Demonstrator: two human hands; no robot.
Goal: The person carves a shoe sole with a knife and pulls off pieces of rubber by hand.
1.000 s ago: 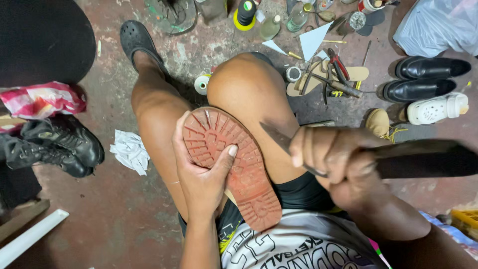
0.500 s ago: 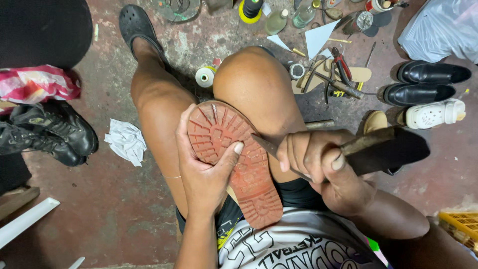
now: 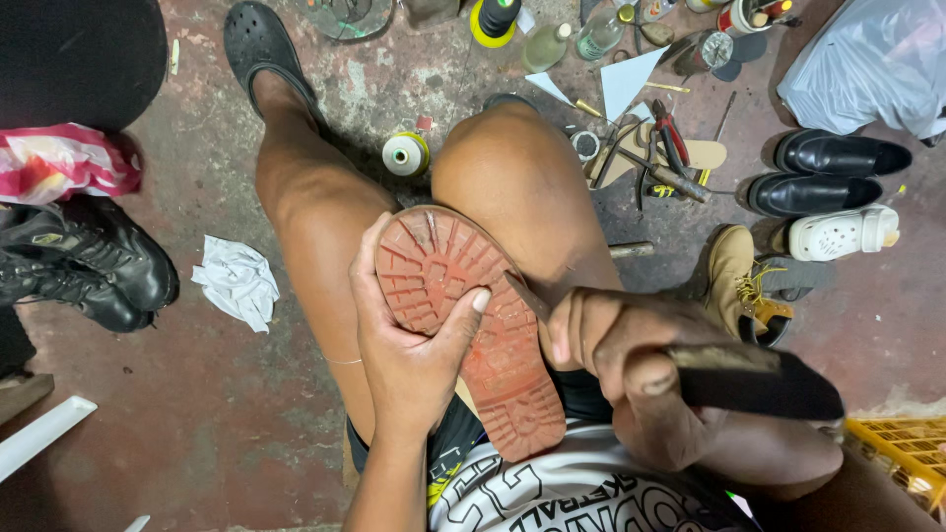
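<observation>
Right hand (image 3: 631,345) drawn in closer to sole since earlier frame, fingers wrapped round dark-handled blade (image 3: 754,379), tip at sole edge. Left hand (image 3: 409,340) fingers spread, clamping red lugged sole (image 3: 463,315) on knee. Trimming step; next stroke needs steady clamp, shallow angle

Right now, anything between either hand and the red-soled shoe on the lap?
Nothing visible. The left hand already grips the red-soled shoe across its sole, thumb on the tread. The right hand holds a dark-handled tool at the shoe's edge; its tip is hidden there.
</observation>
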